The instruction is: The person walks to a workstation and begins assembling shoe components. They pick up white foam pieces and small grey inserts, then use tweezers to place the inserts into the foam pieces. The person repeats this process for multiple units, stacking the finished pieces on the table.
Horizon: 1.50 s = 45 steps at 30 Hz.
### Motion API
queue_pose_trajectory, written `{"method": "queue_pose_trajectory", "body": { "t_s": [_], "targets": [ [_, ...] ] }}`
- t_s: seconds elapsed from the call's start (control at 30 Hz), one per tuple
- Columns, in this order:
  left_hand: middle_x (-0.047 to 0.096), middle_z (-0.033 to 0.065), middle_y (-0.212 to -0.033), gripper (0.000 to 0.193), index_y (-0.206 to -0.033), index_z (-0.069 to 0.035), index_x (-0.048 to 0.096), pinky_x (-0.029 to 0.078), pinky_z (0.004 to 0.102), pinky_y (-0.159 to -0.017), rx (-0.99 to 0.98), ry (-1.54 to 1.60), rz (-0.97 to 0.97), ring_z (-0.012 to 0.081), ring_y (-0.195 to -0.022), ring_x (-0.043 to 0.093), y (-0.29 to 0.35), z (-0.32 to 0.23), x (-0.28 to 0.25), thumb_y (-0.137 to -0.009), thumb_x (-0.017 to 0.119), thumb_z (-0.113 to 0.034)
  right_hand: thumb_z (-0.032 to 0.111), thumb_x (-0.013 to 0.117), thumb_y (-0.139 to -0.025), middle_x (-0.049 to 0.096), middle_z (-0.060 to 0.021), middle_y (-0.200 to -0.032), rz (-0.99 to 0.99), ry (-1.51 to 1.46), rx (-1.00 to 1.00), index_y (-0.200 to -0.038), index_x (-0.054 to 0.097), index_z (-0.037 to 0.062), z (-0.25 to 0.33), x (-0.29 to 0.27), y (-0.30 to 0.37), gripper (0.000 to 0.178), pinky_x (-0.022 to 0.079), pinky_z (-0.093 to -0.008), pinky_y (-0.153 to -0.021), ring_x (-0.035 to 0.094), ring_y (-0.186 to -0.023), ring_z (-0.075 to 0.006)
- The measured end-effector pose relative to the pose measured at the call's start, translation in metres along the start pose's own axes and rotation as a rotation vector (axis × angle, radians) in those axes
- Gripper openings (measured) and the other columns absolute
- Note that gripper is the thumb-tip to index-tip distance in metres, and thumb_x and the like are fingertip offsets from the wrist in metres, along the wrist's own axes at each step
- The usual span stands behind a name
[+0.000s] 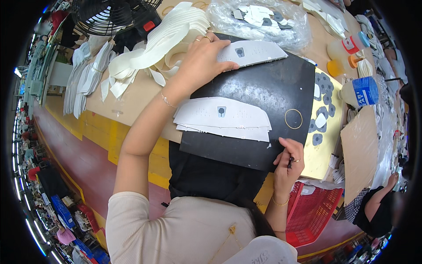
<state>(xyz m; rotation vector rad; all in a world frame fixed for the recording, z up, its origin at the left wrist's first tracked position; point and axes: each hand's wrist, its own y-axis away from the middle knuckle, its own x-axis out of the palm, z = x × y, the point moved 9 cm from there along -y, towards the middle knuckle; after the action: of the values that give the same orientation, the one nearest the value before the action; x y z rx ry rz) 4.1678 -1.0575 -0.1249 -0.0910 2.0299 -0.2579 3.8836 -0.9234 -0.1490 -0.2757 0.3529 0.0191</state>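
Note:
My left hand (pixel 203 61) reaches to the far side of the black work mat (pixel 290 94). Its thumb and fingers close on the left end of a thick stack of white curved panels (pixel 259 51), whose top piece bears a small grey patch. A second, slightly fanned pile of white curved panels (pixel 224 116) lies nearer to me on the mat, also with a grey patch and rows of small holes. By the mat's near right edge, my right hand (pixel 288 165) is curled around a thin dark stick-like tool (pixel 290 162), mostly hidden by the fingers.
A rubber band (pixel 293 119) lies on the mat. Grey patches (pixel 325 88) sit on a yellow board (pixel 314 154) at right, beside a blue-labelled jar (pixel 359 91). White strips (pixel 176 31), a black fan (pixel 110 15) and a plastic bag (pixel 290 37) are farther back. A red basket (pixel 314 215) stands below.

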Motion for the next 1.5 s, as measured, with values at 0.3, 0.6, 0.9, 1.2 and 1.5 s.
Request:
{"method": "queue_pose_trajectory", "body": {
  "t_s": [0.3, 0.6, 0.9, 1.2, 1.5],
  "targets": [
    [0.062, 0.0147, -0.117, 0.059, -0.123, -0.004, 0.067, 0.041, 0.0425, -0.096, 0.050, 0.000, -0.104, 0.0327, -0.110, 0.056, 0.009, -0.008, -0.004, -0.077, 0.080, -0.038, -0.025, 0.041, -0.072, 0.061, -0.0132, -0.106, 0.025, 0.004, -0.008, -0.110, 0.069, -0.0003, 0.000, 0.003, 0.001, 0.053, 0.041, -0.0203, -0.052, 0.048, -0.057, -0.0071],
    [0.061, 0.0150, -0.118, 0.059, -0.124, -0.004, 0.065, 0.040, 0.0429, -0.097, 0.042, -0.006, -0.087, 0.0332, -0.112, 0.055, 0.008, -0.009, -0.005, -0.077, 0.081, -0.036, -0.025, 0.042, -0.071, 0.062, -0.0132, -0.106, 0.021, -0.007, -0.028, -0.110, 0.069, 0.0000, 0.000, 0.003, 0.001, 0.053, 0.040, -0.0203, -0.052, 0.048, -0.056, -0.0073],
    [0.061, 0.0113, -0.118, 0.057, -0.125, -0.006, 0.065, 0.041, 0.0401, -0.095, 0.059, -0.017, -0.145, 0.0313, -0.111, 0.055, 0.010, -0.011, -0.007, -0.078, 0.080, -0.035, -0.025, 0.044, -0.070, 0.062, -0.0131, -0.105, 0.017, 0.006, -0.033, -0.109, 0.069, 0.0006, 0.001, 0.003, 0.001, 0.054, 0.040, -0.0208, -0.052, 0.049, -0.056, -0.0074],
    [0.065, 0.0093, -0.089, 0.026, -0.109, -0.007, 0.071, 0.047, 0.0369, -0.081, 0.372, 0.236, -0.167, 0.0280, -0.083, 0.062, 0.043, -0.068, -0.042, -0.083, 0.070, -0.003, -0.024, 0.045, -0.073, 0.062, -0.0132, -0.104, -0.002, 0.003, -0.032, -0.108, 0.069, 0.0002, 0.002, 0.000, 0.001, 0.050, 0.041, -0.0208, -0.053, 0.049, -0.057, -0.0075],
    [0.067, 0.0103, -0.089, 0.021, -0.106, -0.004, 0.074, 0.050, 0.0307, -0.071, -0.043, 0.604, 0.195, 0.0228, -0.078, 0.064, 0.098, -0.039, -0.047, -0.086, 0.071, -0.007, -0.022, 0.041, -0.082, 0.061, -0.0132, -0.103, -0.029, 0.051, -0.079, -0.105, 0.069, -0.0007, -0.002, -0.005, 0.007, 0.042, 0.044, -0.0208, -0.052, 0.053, -0.059, -0.0087]
  ]
}}
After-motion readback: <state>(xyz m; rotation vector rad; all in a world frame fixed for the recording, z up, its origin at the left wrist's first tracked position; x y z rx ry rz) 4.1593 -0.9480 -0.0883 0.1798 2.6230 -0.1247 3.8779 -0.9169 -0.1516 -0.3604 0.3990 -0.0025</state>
